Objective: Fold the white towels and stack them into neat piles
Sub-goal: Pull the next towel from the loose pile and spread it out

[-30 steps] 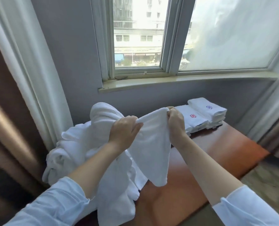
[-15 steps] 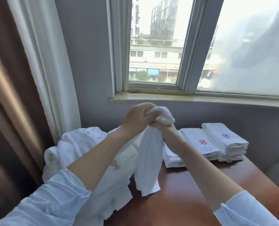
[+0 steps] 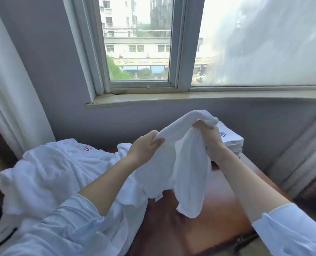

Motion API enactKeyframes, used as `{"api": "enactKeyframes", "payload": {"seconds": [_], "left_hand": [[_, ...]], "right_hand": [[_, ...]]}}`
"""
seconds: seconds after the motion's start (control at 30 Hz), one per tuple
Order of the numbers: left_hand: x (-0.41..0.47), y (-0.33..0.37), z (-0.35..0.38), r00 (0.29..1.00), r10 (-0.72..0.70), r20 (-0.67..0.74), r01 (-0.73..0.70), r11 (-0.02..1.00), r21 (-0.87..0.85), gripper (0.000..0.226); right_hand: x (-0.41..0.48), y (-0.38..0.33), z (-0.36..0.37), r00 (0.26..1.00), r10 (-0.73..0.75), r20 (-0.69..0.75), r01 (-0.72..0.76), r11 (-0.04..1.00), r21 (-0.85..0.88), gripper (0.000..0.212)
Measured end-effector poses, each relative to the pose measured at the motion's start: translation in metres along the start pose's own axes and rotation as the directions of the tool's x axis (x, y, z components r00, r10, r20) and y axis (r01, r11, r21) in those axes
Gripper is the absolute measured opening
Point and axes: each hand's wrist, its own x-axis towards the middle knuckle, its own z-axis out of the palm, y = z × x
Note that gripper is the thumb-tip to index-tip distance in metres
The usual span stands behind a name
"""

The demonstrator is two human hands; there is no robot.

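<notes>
You stood at a reddish-brown wooden table (image 3: 199,235) set against a grey wall (image 3: 48,67), under a window (image 3: 138,43) with a pale sill (image 3: 172,99). Buildings, shopfronts and trees showed through the clear pane. A white curtain (image 3: 9,80) hung at the left of the room and a greyish drape (image 3: 304,150) at the right.

Your left hand (image 3: 144,147) pinched the upper edge of a white towel (image 3: 188,163), thumb on top and fingers curled under the cloth. Your right hand (image 3: 209,139), held higher, gripped a bunched corner of the same towel. The towel sagged between the two hands above the table, its lower ends dangling near the tabletop; whether they touched the wood could not be told.

A loose heap of unfolded towels (image 3: 48,172) covered the left part of the table, one showing a red logo (image 3: 87,148). The folded stack (image 3: 232,143) sat at the far right by the wall, a blue logo (image 3: 222,134) on top.

Most of that stack was hidden behind your right hand and the held towel, so its layers could not be counted. The heap hid the table's left side and ran out of view at the lower left. The right pane looked clouded, and little beyond it was clear. A dark shape (image 3: 245,241) at the table's near edge was too blurred to identify.
</notes>
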Motion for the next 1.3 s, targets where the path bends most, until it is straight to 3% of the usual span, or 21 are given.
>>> {"api": "enactKeyframes", "payload": {"seconds": [0.13, 0.23, 0.3, 0.37, 0.43, 0.5, 0.57, 0.63, 0.7, 0.77, 0.8, 0.93, 1.03, 1.1, 1.2, 1.3], "left_hand": [[0.014, 0.013, 0.013, 0.999, 0.035, 0.008, -0.035, 0.998, -0.058, 0.034], [0.022, 0.017, 0.018, 0.995, 0.093, 0.029, -0.091, 0.994, -0.055, 0.028], [0.025, 0.013, 0.024, 0.989, 0.111, 0.100, -0.106, 0.993, -0.052, 0.037], [0.025, 0.006, 0.032, 0.967, 0.097, 0.235, -0.098, 0.995, -0.010, 0.049], [0.018, -0.004, 0.047, 0.901, 0.071, 0.429, -0.123, 0.988, 0.095, 0.052], [0.004, -0.013, 0.067, 0.784, 0.018, 0.621, -0.182, 0.962, 0.202, 0.049], [-0.012, -0.022, 0.091, 0.660, -0.056, 0.749, -0.250, 0.924, 0.289, 0.048], [-0.028, -0.030, 0.113, 0.554, -0.139, 0.821, -0.301, 0.886, 0.353, 0.043], [-0.044, -0.040, 0.131, 0.479, -0.214, 0.852, -0.331, 0.854, 0.401, 0.039], [-0.056, -0.051, 0.140, 0.474, -0.229, 0.850, -0.383, 0.816, 0.433, 0.034], [-0.060, -0.056, 0.143, 0.477, -0.226, 0.850, -0.413, 0.796, 0.443, 0.033], [-0.062, -0.064, 0.154, 0.481, -0.197, 0.854, -0.432, 0.794, 0.427, 0.044], [-0.052, -0.062, 0.162, 0.525, -0.147, 0.838, -0.355, 0.857, 0.373, 0.036], [-0.045, -0.060, 0.167, 0.580, -0.073, 0.811, -0.350, 0.877, 0.330, 0.029], [-0.043, -0.053, 0.179, 0.627, -0.007, 0.779, -0.345, 0.894, 0.286, 0.032], [-0.050, -0.047, 0.189, 0.601, 0.009, 0.799, -0.307, 0.926, 0.220, 0.043]], "right_hand": [[0.003, 0.008, -0.033, 0.989, -0.061, -0.135, 0.045, 0.992, -0.119, 0.013], [0.016, 0.012, -0.055, 0.971, -0.132, -0.197, 0.081, 0.966, -0.247, 0.022], [0.020, 0.017, -0.068, 0.972, -0.159, -0.176, 0.085, 0.926, -0.367, 0.020], [0.020, 0.027, -0.079, 0.975, -0.215, -0.062, 0.154, 0.844, -0.515, 0.019], [0.013, 0.044, -0.084, 0.992, -0.095, 0.079, 0.123, 0.697, -0.707, 0.014], [0.002, 0.071, -0.084, 0.980, 0.129, 0.153, 0.073, 0.480, -0.874, 0.007], [-0.013, 0.106, -0.078, 0.946, 0.258, 0.195, 0.127, 0.258, -0.958, 0.016], [-0.031, 0.140, -0.069, 0.902, 0.392, 0.178, 0.108, 0.196, -0.975, 0.025], [-0.050, 0.174, -0.063, 0.825, 0.524, 0.213, 0.053, 0.304, -0.951, 0.027], [-0.072, 0.197, -0.058, 0.764, 0.597, 0.244, -0.045, 0.427, -0.903, 0.018], [-0.080, 0.206, -0.056, 0.738, 0.625, 0.253, -0.061, 0.435, -0.898, 0.018], [-0.101, 0.221, -0.049, 0.641, 0.731, 0.232, -0.037, 0.332, -0.943, 0.077], [-0.102, 0.219, -0.052, 0.600, 0.763, 0.241, -0.113, 0.379, -0.919, 0.098], [-0.101, 0.216, -0.056, 0.606, 0.755, 0.250, -0.254, 0.482, -0.839, 0.098], [-0.098, 0.214, -0.065, 0.704, 0.692, 0.157, -0.448, 0.605, -0.658, 0.073], [-0.089, 0.222, -0.079, 0.819, 0.574, -0.015, -0.413, 0.571, -0.710, 0.055]]}}
